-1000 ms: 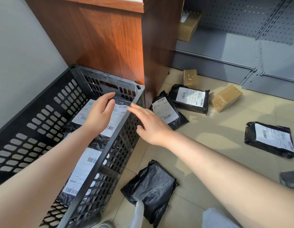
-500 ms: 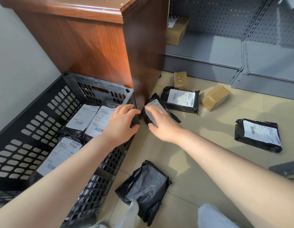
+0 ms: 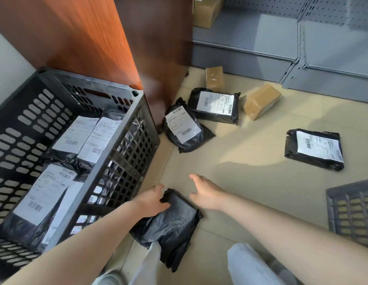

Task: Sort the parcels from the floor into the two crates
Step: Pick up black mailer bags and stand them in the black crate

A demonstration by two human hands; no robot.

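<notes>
A black crate [image 3: 125, 138] on the left holds several black parcels with white labels. A plain black parcel [image 3: 172, 225] lies on the floor just right of the crate. My left hand [image 3: 151, 199] rests on that parcel's far left corner, fingers loosely spread. My right hand [image 3: 205, 192] hovers open over the floor just beyond the parcel's right side, holding nothing. Three labelled black parcels lie farther out: one [image 3: 184, 125] by the crate corner, one [image 3: 217, 104] behind it, one [image 3: 316, 149] at the right. Two brown boxes [image 3: 261, 100] [image 3: 215, 78] sit near the shelf.
A grey crate [image 3: 352, 210] shows at the right edge. A wooden cabinet [image 3: 109, 38] stands behind the black crate. Grey metal shelving [image 3: 282, 46] runs along the back, with another brown box [image 3: 205, 11] on it. My knees are at the bottom.
Both hands have pulled back from the labelled parcel by the crate corner to the plain black parcel near my knees. My left hand now touches it.
</notes>
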